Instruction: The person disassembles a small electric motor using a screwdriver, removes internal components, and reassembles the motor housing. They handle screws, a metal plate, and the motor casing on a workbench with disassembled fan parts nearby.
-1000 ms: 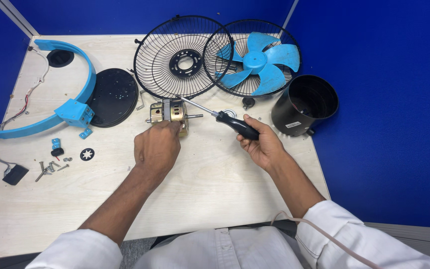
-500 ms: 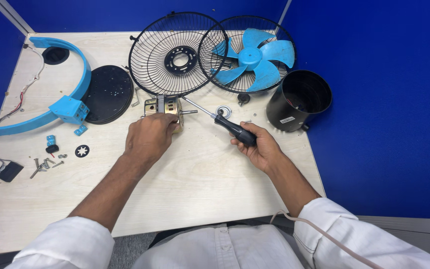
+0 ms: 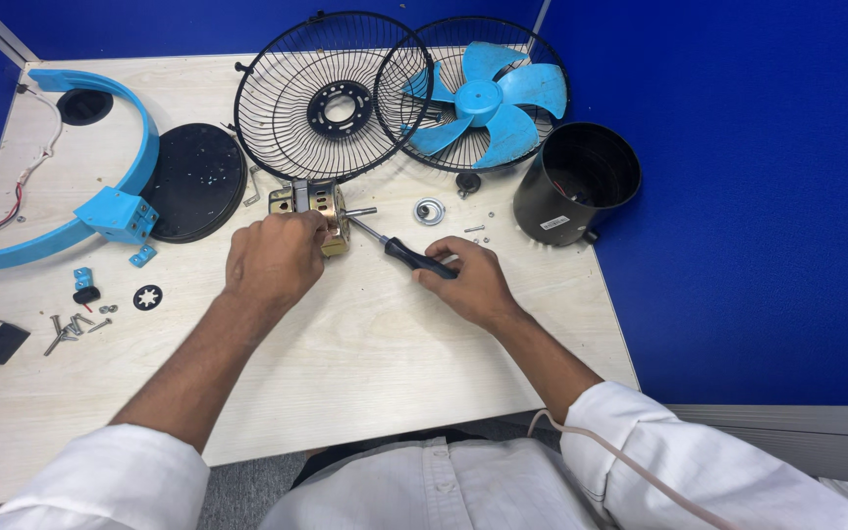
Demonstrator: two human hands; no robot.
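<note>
Left hand (image 3: pixel 272 257) clamps the brass fan motor (image 3: pixel 318 211) at table (image 3: pixel 365 344) centre; right hand (image 3: pixel 471 280) grips the screwdriver (image 3: pixel 406 253), tip at the motor. Keep blade seated, motor pinned flat.

Pale wood-grain table (image 3: pixel 365 363) set in a corner of deep blue partition walls (image 3: pixel 758 196). Grey floor (image 3: pixel 247 491) shows below the table edge. Even, bright light.

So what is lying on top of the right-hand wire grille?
A blue fan blade lies on the wire grille. The grille's centre is covered by the blade hub, so it cannot be seen.
</note>
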